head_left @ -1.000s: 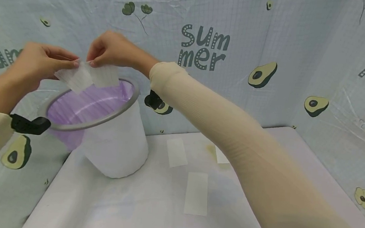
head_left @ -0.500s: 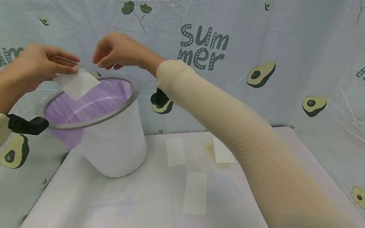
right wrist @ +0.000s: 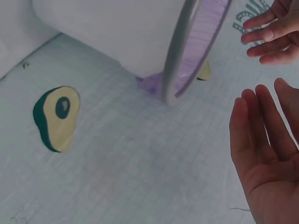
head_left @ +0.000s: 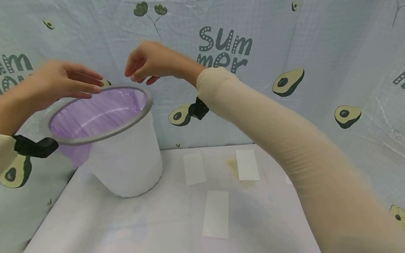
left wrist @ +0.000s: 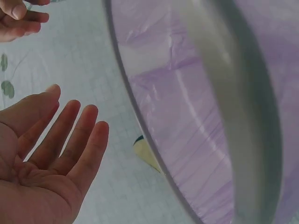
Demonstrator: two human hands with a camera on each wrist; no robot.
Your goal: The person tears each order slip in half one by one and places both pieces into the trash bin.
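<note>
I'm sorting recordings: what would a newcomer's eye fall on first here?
First, the white bin with its purple liner, at the left of the head view. Next, the left hand and right hand, both empty, near its rim. Then the white slips on the table, before a sheet printed with avocados.

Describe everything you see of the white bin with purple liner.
The round white bin, seemingly plastic, stands on its base on the white table. A grey ring circles its open mouth over a thin, translucent purple plastic liner, partly hanging outside. The bare left hand and bare right hand hover close by, apparently not touching it.
</note>
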